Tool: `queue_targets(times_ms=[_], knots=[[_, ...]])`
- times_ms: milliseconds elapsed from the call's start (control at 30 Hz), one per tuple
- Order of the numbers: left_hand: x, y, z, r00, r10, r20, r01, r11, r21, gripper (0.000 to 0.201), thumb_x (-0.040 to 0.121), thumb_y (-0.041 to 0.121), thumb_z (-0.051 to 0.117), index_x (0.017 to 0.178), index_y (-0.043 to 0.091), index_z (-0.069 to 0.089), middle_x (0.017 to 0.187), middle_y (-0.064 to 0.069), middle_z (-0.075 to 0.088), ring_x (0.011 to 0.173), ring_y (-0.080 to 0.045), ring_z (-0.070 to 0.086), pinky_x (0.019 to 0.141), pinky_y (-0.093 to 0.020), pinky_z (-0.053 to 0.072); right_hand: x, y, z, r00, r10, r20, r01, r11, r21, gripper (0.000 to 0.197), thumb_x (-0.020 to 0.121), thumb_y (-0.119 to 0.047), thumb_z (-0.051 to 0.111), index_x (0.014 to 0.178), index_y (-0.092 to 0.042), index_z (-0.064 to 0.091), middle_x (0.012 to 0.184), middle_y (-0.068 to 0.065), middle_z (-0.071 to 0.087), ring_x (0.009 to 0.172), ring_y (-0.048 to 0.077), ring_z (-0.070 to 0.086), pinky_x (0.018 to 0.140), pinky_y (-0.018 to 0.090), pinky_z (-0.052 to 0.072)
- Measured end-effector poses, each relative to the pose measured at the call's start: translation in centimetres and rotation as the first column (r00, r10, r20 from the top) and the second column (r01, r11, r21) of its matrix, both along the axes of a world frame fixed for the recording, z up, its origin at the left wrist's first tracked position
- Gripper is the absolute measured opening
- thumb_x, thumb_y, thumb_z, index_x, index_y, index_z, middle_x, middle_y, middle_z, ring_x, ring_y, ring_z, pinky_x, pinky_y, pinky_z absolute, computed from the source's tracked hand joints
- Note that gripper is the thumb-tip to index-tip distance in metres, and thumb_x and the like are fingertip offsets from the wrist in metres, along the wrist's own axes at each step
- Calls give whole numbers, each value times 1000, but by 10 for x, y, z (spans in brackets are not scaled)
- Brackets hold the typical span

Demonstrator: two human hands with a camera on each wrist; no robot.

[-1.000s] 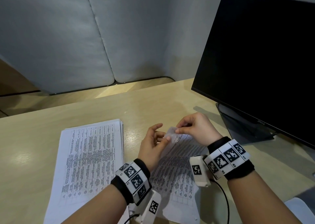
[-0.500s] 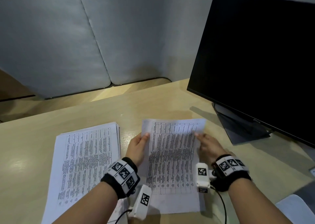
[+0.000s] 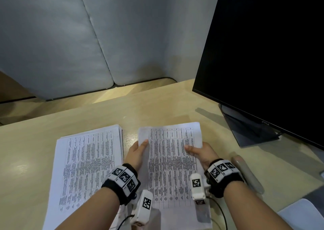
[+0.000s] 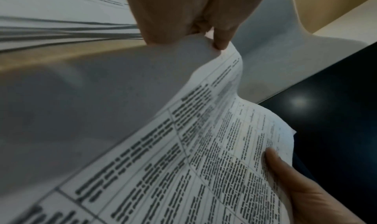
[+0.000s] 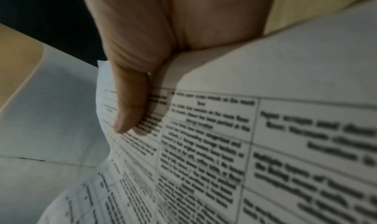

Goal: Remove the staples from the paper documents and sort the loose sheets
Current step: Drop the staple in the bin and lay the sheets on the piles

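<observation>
I hold a printed sheet (image 3: 172, 159) with a table of text, lifted off the desk between both hands. My left hand (image 3: 138, 151) pinches its left edge, thumb on top. My right hand (image 3: 198, 151) pinches the right edge, with the thumb (image 5: 130, 108) pressed on the printed face. In the left wrist view the sheet (image 4: 204, 155) curves up from my left hand (image 4: 206, 33) towards the right thumb (image 4: 273, 159). A stack of printed sheets (image 3: 87, 163) lies flat on the desk to the left. No staple shows.
A black monitor (image 3: 263, 54) on a grey stand (image 3: 249, 128) fills the right side. A pale oblong object (image 3: 247, 173) lies by my right wrist. Grey padded panels (image 3: 70, 37) back the wooden desk (image 3: 157, 107). A white thing (image 3: 303, 215) sits at the lower right corner.
A second ago both hands worked at the sheet's top corner. They then moved apart to its left and right edges, and the sheet is now held spread out and slightly higher.
</observation>
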State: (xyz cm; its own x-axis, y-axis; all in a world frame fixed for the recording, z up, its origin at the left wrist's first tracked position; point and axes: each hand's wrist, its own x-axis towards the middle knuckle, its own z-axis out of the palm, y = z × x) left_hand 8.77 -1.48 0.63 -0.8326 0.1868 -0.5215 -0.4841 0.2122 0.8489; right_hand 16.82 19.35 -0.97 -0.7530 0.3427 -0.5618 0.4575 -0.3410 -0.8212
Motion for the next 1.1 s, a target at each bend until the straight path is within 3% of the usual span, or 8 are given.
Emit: queue_targets(times_ms=[167,500,567,667,733,800,933,1100], knots=[[-3,0,-6,997,-80,13,81,993,-89,45,84,26,65,120,5,50,91,2,61,76,-9,56,60,-21,41,-5,0,0,999,-34,4,34,999,1,24,79,-2,69,102,-7,63,96,4,70,92,15,65,79,24,50],[0,8,3,979,-202,22,203,977,-63,14,85,27,63,87,15,60,89,-5,66,87,-23,61,79,-33,49,3,10,4,987,-158,-14,159,984,78,16,83,-7,67,98,-11,66,103,15,70,95,26,67,89,43,51],[0,10,6,978,-207,-17,205,975,-84,12,87,26,62,83,15,58,81,-2,63,77,-17,60,66,-25,47,10,26,5,983,-163,85,126,936,328,31,87,-19,64,117,-18,61,116,11,65,105,27,63,96,46,46],[-3,11,8,982,-184,-42,180,980,-79,16,87,26,61,89,10,60,79,-1,63,76,-17,59,60,-21,43,38,73,-5,708,-267,653,-461,526,715,44,85,-36,58,126,-20,52,131,12,48,117,34,47,96,47,39],[-3,11,8,984,-171,-50,167,983,-71,25,87,26,61,97,4,61,83,-1,63,79,-15,58,62,-21,43,60,95,-16,506,-233,831,-682,481,550,41,80,-37,48,115,-19,59,124,13,54,111,33,52,90,41,43],[-2,12,9,981,-188,-51,184,980,-69,27,88,27,59,99,3,62,85,-1,63,79,-11,57,62,-19,40,70,97,-16,508,-138,850,-735,445,511,34,87,-33,45,109,-14,62,117,15,60,97,30,56,79,31,44],[1,17,15,971,-223,-85,218,974,-68,21,90,26,56,93,6,62,80,1,60,72,-7,54,55,-16,41,62,79,12,679,-304,669,-469,521,713,44,93,-40,49,110,0,57,112,25,58,100,36,57,85,37,45],[8,25,20,952,-278,-128,271,960,-72,19,91,25,56,82,9,61,69,0,56,56,-7,49,43,-6,40,13,33,100,902,-402,-156,374,548,748,39,82,-28,69,111,-5,56,107,15,62,100,27,59,82,31,44]])
